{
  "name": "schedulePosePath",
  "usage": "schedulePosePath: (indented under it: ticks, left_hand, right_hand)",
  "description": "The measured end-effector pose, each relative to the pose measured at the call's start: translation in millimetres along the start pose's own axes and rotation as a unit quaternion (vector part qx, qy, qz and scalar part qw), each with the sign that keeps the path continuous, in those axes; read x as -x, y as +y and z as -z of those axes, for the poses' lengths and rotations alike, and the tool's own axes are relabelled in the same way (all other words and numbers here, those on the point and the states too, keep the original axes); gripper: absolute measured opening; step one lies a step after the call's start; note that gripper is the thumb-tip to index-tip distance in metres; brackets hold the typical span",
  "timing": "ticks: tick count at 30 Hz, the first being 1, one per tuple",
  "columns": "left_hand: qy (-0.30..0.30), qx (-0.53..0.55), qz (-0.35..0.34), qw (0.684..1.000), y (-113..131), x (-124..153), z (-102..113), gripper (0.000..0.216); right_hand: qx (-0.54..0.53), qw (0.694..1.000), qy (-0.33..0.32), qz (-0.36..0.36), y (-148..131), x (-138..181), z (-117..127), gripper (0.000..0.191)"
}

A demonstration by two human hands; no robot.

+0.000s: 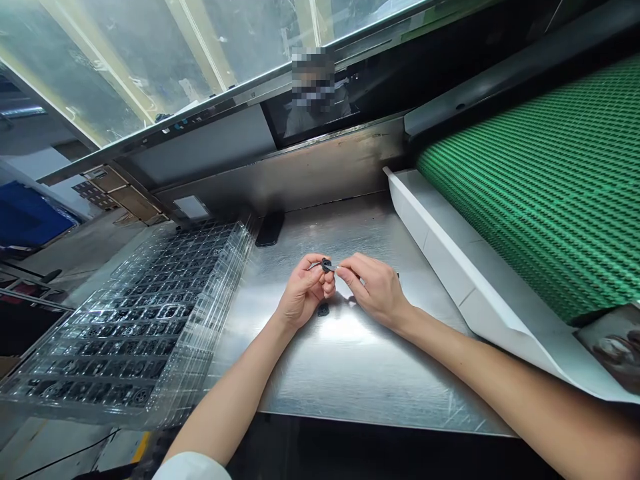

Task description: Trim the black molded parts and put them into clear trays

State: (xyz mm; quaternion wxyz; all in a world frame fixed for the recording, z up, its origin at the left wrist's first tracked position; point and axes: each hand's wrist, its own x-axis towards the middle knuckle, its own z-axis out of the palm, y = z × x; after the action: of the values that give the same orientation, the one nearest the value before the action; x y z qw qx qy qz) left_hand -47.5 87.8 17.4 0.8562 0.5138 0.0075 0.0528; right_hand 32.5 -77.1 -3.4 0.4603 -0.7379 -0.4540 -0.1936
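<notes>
Metal tabletop (380, 387) beneath, left hand (304, 292) pinches black part (327, 265) — right hand (374, 285), a thin piece (335, 268).

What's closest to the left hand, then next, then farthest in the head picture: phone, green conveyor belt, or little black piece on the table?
1. Little black piece, beside the left hand
2. Phone, back and left
3. Green conveyor belt, off right

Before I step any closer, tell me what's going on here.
A person's left hand holds a small black part above the metal table; the right hand pinches a slim pale item, too small to identify, at it. Another black piece lies on the table. Clear trays of dark parts sit to the left, a green belt to the right.
</notes>
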Motion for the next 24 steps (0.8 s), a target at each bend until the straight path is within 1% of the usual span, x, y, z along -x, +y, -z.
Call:
schedulePosePath:
  ticks: [4,8,12,15,18,24]
  left_hand:
    - [-0.006,0.01,0.001,1.0,0.5,0.0,0.4,0.039]
    - [-0.026,0.022,-0.003,0.999,1.4,1.2,-1.1,0.035]
    - [-0.025,0.031,-0.001,0.999,2.1,1.9,-1.7,0.034]
    - [-0.029,0.035,-0.002,0.999,1.9,1.6,-1.0,0.034]
    - [-0.025,0.036,0.005,0.999,1.8,1.3,-0.9,0.034]
    - [-0.024,0.037,0.004,0.999,2.9,0.5,-1.9,0.033]
  right_hand:
    - [-0.003,1.0,0.0,0.002,0.8,-0.2,-0.3,0.039]
    - [-0.004,1.0,0.012,-0.006,0.6,-0.4,0.0,0.039]
    - [-0.011,1.0,0.008,0.014,0.3,0.1,-0.4,0.037]
    - [-0.018,1.0,0.016,0.01,0.6,0.3,-1.0,0.035]
    - [-0.021,1.0,0.009,0.016,1.0,0.2,-1.4,0.035]
    - [-0.028,1.0,0.007,-0.009,0.5,0.1,-0.1,0.032]
